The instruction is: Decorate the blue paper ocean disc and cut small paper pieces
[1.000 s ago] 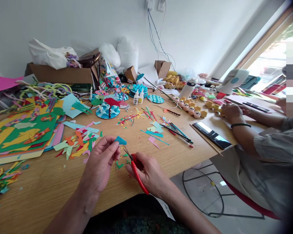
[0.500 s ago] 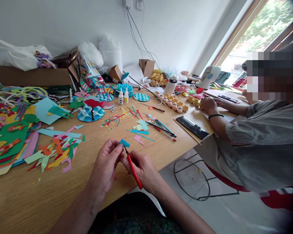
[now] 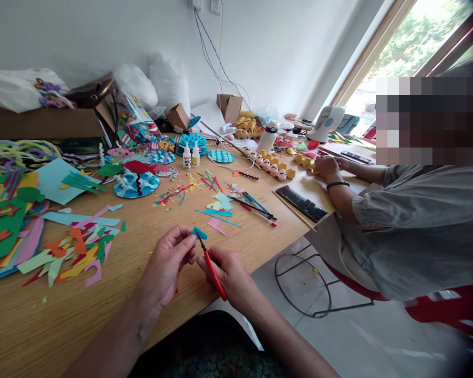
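Note:
Between thumb and fingers, my left hand (image 3: pixel 171 262) pinches a small blue paper piece (image 3: pixel 199 233) above the table's front edge. My right hand (image 3: pixel 230 273) is wrapped round red-handled scissors (image 3: pixel 215 275), whose dark blades meet the paper's lower edge. The two hands are close together but apart. Just beyond them lie a pink scrap (image 3: pixel 217 227), thin blue strips (image 3: pixel 220 212) and several pencils and brushes (image 3: pixel 260 207).
Coloured paper scraps (image 3: pixel 74 247) and sheets cover the left of the table (image 3: pixel 82 320). Glue bottles (image 3: pixel 187 156) stand near a blue disc with a red paper fish (image 3: pixel 139 168). A phone (image 3: pixel 301 203) lies at right, beside a seated person in a grey top (image 3: pixel 421 210).
The view has shifted slightly, so the table things appear further left. My right hand has drawn a little away from my left, and the scissors have tilted slightly.

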`<state>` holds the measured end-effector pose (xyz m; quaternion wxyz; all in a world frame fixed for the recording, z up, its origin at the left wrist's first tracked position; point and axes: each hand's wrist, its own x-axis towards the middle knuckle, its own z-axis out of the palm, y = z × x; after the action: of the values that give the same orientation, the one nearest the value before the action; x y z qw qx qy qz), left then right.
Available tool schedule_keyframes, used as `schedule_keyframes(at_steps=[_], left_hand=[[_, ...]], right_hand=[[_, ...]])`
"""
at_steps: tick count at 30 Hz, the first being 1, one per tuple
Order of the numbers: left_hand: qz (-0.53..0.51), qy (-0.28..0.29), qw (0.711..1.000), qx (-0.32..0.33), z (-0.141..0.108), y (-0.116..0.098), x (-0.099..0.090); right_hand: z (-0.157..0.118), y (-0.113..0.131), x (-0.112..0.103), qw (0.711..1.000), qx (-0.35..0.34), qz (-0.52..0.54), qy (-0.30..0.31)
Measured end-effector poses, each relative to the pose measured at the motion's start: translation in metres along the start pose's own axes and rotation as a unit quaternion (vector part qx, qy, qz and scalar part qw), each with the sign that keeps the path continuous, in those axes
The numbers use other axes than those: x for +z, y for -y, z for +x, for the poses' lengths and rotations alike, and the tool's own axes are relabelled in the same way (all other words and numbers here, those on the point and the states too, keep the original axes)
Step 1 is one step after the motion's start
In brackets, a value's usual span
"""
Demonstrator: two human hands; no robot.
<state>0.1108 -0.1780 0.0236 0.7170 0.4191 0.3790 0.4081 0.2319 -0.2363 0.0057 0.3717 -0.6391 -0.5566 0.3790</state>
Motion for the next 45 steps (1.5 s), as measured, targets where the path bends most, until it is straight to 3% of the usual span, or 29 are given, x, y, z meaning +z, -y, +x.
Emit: schedule_keyframes(at_steps=[11, 16, 19, 22, 25, 30, 34, 41, 45], left_hand=[[0.034, 0.005, 0.999, -0.027, 0.0, -0.003, 0.001], [0.046, -0.018, 0.999, -0.015, -0.005, -0.008, -0.006], [0.055, -0.037, 0.998, -0.009, -0.009, -0.012, -0.012], [0.074, -0.046, 0.996, 0.005, -0.012, -0.016, -0.017], [0.113, -0.04, 0.992, 0.033, -0.014, -0.02, -0.022], [0.168, -0.012, 0.985, 0.048, -0.016, -0.027, -0.03], [0.189, -0.029, 0.98, 0.055, -0.018, -0.028, -0.038], [0.099, -0.077, 0.988, 0.091, -0.024, -0.022, -0.045], [0.065, -0.094, 0.987, 0.111, -0.028, -0.028, -0.046]], right_hand=[[0.0, 0.0, -0.006, 0.994, 0.073, 0.084, 0.022], [0.002, 0.006, -0.023, 0.993, 0.051, 0.059, 0.094], [0.006, 0.01, -0.029, 0.986, 0.035, 0.101, 0.126], [0.014, 0.015, -0.026, 0.986, -0.016, 0.15, 0.063], [0.024, 0.023, -0.018, 0.988, -0.088, 0.13, 0.001], [0.041, 0.039, -0.006, 0.987, -0.118, 0.104, 0.044], [0.05, 0.047, 0.003, 0.985, -0.135, 0.084, 0.073], [0.047, 0.055, 0.026, 0.978, -0.119, 0.168, 0.015], [0.038, 0.055, 0.024, 0.988, -0.127, 0.09, 0.021]])
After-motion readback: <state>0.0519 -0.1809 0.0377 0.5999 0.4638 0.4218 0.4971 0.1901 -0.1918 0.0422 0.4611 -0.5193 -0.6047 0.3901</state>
